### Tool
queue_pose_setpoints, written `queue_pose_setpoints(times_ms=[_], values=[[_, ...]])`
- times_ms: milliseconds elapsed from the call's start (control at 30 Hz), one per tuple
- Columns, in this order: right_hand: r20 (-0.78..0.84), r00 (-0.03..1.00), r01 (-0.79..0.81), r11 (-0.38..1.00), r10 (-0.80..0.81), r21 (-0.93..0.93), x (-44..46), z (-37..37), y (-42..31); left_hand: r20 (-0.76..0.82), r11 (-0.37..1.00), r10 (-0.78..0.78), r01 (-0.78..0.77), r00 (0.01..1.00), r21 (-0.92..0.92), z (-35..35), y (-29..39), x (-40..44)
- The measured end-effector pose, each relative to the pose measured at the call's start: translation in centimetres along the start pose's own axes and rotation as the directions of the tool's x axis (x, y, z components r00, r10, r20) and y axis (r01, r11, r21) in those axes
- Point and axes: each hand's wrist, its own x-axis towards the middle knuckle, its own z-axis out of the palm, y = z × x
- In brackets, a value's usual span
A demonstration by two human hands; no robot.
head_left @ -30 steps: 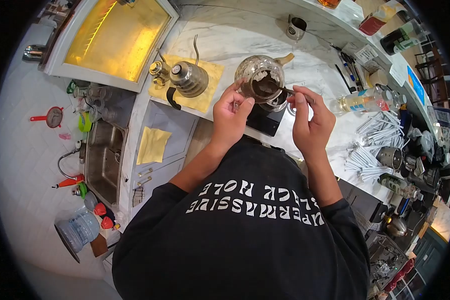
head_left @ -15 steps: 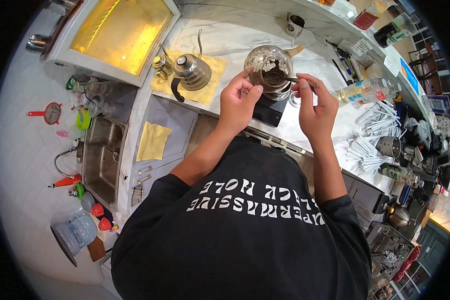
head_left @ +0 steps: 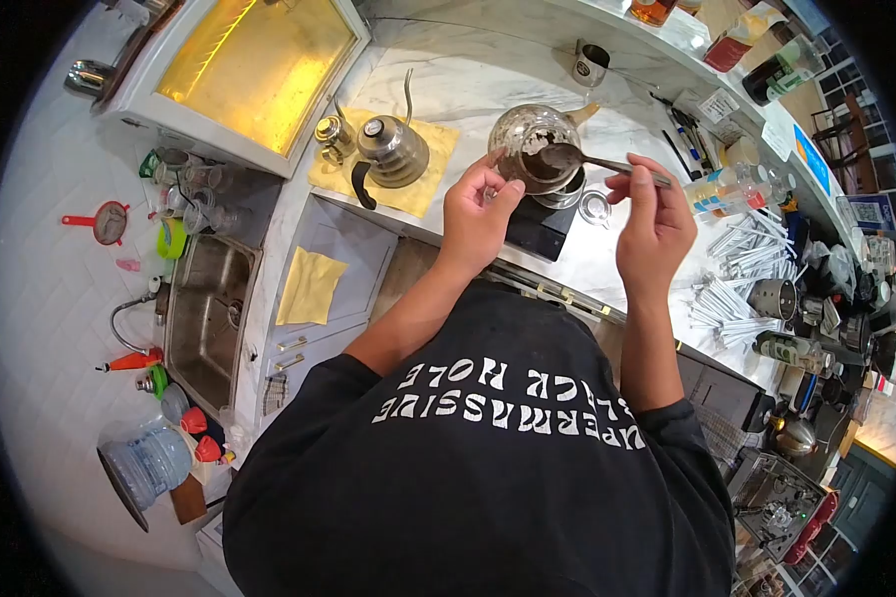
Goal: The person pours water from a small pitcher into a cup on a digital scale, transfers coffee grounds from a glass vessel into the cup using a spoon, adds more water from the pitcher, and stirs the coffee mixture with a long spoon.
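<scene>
Glass vessel (head_left: 513, 124) sits tilted in your left hand's (head_left: 476, 224) grasp, dark matter (head_left: 539, 170) inside; your right hand (head_left: 657, 234) grips the spoon (head_left: 562, 155), bowl at the vessel's mouth; work appears part-done.

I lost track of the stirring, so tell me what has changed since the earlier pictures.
The spoon has come up out of the dark contents of the glass vessel, and the right hand has drawn back rightward with it. Unchanged: the left hand holds the vessel; the kettle sits on the yellow cloth.
</scene>
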Motion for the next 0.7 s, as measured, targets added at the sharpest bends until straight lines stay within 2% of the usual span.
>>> queue_pose_setpoints(times_ms=[133, 233, 367, 400, 433, 467, 500, 533, 633, 667, 700], values=[[-0.147, 0.989, 0.006, 1.000, -0.003, 0.018, 0.4, -1.2, -1.1, -0.077, 0.999, 0.052, -0.052, 0.996, 0.003, -0.4, 0.0, 0.0], [-0.209, 0.978, -0.015, 0.999, 0.022, 0.033, 0.8, -2.1, 0.7, -0.143, 0.998, -0.017, 0.009, 0.990, -0.060, -0.9, 0.7, 0.0], [-0.208, 0.977, -0.072, 0.988, 0.042, -0.136, -0.1, -1.4, 3.9, -0.183, 0.996, -0.083, 0.074, 0.980, -0.054, -2.2, 0.6, 0.0], [-0.178, 0.983, -0.079, 0.973, 0.040, -0.217, -0.6, -1.1, 4.9, -0.192, 0.995, -0.081, 0.068, 0.978, -0.075, -2.4, 0.5, 0.1], [-0.078, 0.997, -0.016, 0.921, -0.016, -0.390, -1.1, -1.1, 5.7, -0.201, 0.994, -0.081, 0.063, 0.976, -0.094, -2.6, 0.4, 0.2], [0.079, 0.980, 0.198, 0.820, -0.185, -0.538, -1.3, -1.1, 6.6, -0.185, 0.992, -0.097, 0.080, 0.978, -0.095, -2.9, 0.4, 0.3], [0.258, 0.913, 0.406, 0.659, -0.315, -0.633, -1.2, -0.9, 6.9, -0.167, 0.991, -0.111, 0.096, 0.980, -0.096, -3.3, 0.4, 0.5], [0.275, 0.926, 0.376, 0.627, -0.257, -0.682, -1.5, -0.8, 7.0, -0.149, 0.989, -0.127, 0.113, 0.981, -0.098, -3.6, 0.4, 0.7], [0.083, 0.964, 0.254, 0.777, -0.254, -0.576, -0.8, -0.3, 5.3, -0.137, 0.985, -0.162, 0.151, 0.977, -0.085, -4.1, 0.4, 1.6], [-0.043, 0.992, 0.080, 0.877, -0.114, -0.475, -0.8, 0.0, 4.2, -0.126, 0.983, -0.169, 0.158, 0.978, -0.091, -4.2, 0.4, 1.9], [-0.113, 0.988, 0.057, 0.924, -0.107, -0.377, -0.4, 0.7, 2.6, -0.114, 0.982, -0.174, 0.163, 0.978, -0.098, -4.2, 0.5, 2.3]])
